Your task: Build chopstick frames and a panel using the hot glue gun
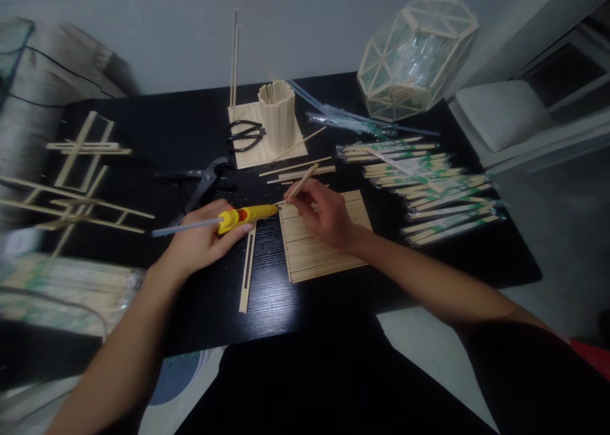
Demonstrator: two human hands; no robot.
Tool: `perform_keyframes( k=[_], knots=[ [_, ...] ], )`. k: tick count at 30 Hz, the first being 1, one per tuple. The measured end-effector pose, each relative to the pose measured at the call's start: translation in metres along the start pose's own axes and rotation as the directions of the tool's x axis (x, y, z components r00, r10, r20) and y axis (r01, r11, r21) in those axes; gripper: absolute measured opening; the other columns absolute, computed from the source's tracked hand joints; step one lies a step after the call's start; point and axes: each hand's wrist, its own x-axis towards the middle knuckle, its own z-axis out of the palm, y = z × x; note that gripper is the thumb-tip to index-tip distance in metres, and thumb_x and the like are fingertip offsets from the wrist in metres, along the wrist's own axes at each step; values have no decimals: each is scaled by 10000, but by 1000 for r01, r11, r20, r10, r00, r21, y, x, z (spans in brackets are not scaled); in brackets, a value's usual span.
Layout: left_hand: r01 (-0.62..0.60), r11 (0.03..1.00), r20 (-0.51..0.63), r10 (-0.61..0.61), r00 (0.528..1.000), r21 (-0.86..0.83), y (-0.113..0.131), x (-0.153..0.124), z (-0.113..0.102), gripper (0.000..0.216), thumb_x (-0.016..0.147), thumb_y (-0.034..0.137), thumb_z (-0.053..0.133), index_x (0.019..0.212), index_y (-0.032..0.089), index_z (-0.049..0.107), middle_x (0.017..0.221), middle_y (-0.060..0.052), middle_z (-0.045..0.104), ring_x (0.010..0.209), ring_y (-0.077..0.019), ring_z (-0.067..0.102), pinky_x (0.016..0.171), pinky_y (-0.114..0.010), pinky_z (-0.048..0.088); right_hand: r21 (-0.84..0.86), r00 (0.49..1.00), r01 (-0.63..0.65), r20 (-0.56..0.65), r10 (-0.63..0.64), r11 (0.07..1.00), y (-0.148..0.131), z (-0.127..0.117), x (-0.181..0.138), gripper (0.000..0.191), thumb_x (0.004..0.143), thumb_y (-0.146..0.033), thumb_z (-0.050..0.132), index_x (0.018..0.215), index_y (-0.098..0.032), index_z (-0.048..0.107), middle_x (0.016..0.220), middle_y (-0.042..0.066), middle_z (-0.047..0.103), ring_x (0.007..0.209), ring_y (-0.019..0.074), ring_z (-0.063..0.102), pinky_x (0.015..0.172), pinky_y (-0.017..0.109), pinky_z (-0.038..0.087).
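My left hand (203,239) is closed around a yellow glue gun (248,215) with a grey glue stick poking out its back end; the nozzle points right. My right hand (324,216) pinches a short bamboo stick (301,182) and holds its lower end right at the nozzle tip. Both hands hover over the upper left corner of a flat mat of glued bamboo sticks (328,247) on the black table (190,130). Two loose sticks (247,271) lie just left of the mat.
Black pliers (203,184) and scissors (245,135) lie behind my left hand. A round stick-walled cup (277,114) stands on a small stick base. Wrapped chopsticks (429,181) are piled right, a geometric stick frame (414,54) is far right, and stick ladders (81,181) lie left.
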Motion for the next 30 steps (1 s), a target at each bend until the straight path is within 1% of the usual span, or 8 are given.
perform_keyframes(
  k=[5,9,13,17,22,25,30],
  knots=[
    [1,1000,5,-1,1000,7,0,0,0,445,1017,558,554,737,213,574,746,-25,599,616,-157,557,603,-297,424,-8,1000,-9,10,9,1000,-1,0,0,58,1097,-247,576,1105,-237,632,1064,38,752,876,154,738,848,319,657],
    [6,1000,-6,-6,1000,-1,-1,0,0,458,1014,583,551,744,214,581,739,-22,595,618,-154,559,590,-292,416,-14,1000,20,-10,-20,1000,-2,-1,0,40,1092,-236,593,1094,-234,632,1050,27,750,887,149,742,846,308,655],
    [-10,1000,-8,10,1000,-25,2,0,0,403,1016,539,592,784,210,618,748,-16,606,632,-154,564,600,-298,438,3,999,28,-17,-28,1000,-1,-1,0,41,1086,-217,599,1098,-233,635,1051,25,750,898,143,746,835,292,649],
    [-34,998,-31,33,999,-53,4,0,-2,372,1018,505,625,803,203,631,757,-7,609,644,-143,554,618,-295,462,-13,1000,10,-13,-10,1000,0,0,-1,50,1089,-240,593,1093,-238,643,1052,30,757,904,152,748,852,309,651],
    [7,999,-26,-8,1000,-50,1,-3,-4,367,1000,535,639,826,213,631,783,-7,623,664,-149,566,650,-309,488,-3,1000,16,-12,-16,1000,1,0,-1,59,1089,-255,597,1096,-234,652,1043,29,764,896,158,753,871,321,657],
    [16,999,-41,-18,999,-49,-2,-4,-5,376,988,545,651,815,212,630,785,-10,637,670,-151,571,650,-310,487,3,1000,7,-9,-7,1000,0,0,-1,58,1088,-256,600,1100,-240,655,1050,28,765,894,157,754,890,326,658],
    [2,999,-64,-5,998,-48,-3,-5,-6,341,983,498,679,819,200,651,777,0,647,651,-132,585,618,-283,459,0,1000,16,16,-16,1000,-2,-1,-1,52,1084,-250,613,1113,-249,656,1060,26,765,926,164,762,895,330,663]
  ],
)
